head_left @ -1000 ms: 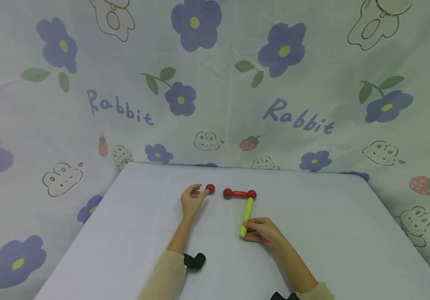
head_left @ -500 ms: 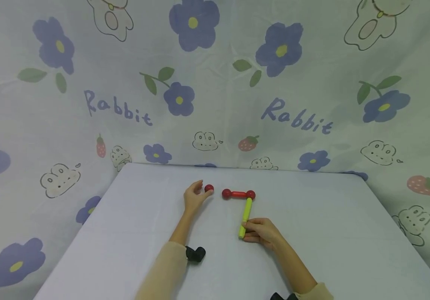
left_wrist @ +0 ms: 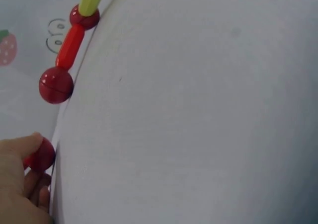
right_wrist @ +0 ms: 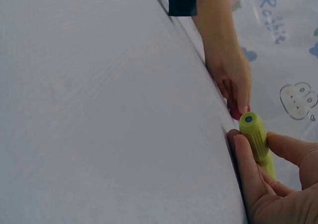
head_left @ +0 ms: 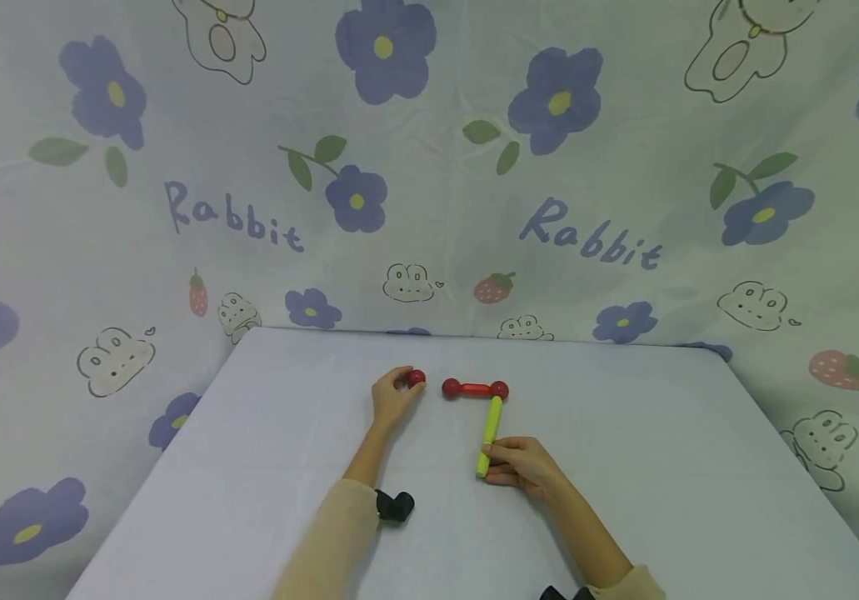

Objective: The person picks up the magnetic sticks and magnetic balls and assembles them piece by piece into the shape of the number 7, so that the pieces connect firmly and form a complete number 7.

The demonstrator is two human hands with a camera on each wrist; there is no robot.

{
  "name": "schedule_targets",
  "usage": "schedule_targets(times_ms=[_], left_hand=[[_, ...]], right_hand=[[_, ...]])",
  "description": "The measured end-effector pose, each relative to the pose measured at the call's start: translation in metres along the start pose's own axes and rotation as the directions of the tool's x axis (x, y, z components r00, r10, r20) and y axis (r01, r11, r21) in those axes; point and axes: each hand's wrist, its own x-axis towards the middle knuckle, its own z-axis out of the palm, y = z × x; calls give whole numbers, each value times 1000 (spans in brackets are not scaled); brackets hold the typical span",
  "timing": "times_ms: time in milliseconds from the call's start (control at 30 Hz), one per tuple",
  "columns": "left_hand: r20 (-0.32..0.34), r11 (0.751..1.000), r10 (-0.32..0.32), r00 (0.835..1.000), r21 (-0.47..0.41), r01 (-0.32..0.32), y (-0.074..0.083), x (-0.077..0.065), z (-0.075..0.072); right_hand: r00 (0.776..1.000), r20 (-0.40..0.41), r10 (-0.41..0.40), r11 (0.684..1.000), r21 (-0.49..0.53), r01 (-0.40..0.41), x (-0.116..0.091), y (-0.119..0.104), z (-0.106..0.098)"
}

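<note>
My left hand [head_left: 393,402] holds a small dark red ball [head_left: 417,377] between thumb and fingers on the white table. In the left wrist view, a brighter red bit shows beside that ball [left_wrist: 42,155], mostly covered by the thumb. My right hand [head_left: 528,465] pinches the near end of a yellow-green rod [head_left: 490,433]. The rod's far end meets a second red ball [head_left: 500,390]. From there a short red rod [head_left: 476,390] runs left to a third red ball [head_left: 451,388]. A gap separates this joined piece from the ball in my left hand.
The white tabletop [head_left: 624,467] reaches back to a hanging cloth [head_left: 459,167] printed with flowers, rabbits and strawberries. A black wrist device [head_left: 395,506] sits at the left cuff, and another [head_left: 566,592] shows at the bottom edge by the right sleeve.
My left hand has shifted slightly right, and its thumb and fingers have closed in around the red ball. The right hand and the joined piece have hardly moved.
</note>
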Motion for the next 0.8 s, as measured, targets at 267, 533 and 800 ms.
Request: schedule_targets(times_ms=[267,533,800], left_hand=[[3,1000,-23,1000,-12,23,2,-3,-2],[27,998,-69,997,-9,70,3,-7,-4],[57,997,-65,996,-32,67,10,-17,-9]], right_hand=[[999,-26,19,1000,-6,-20,1,-1,1],[998,-50,40,999,-6,-40,3,-4,2],[998,-54,45,999,15,-44,6,-4,2]])
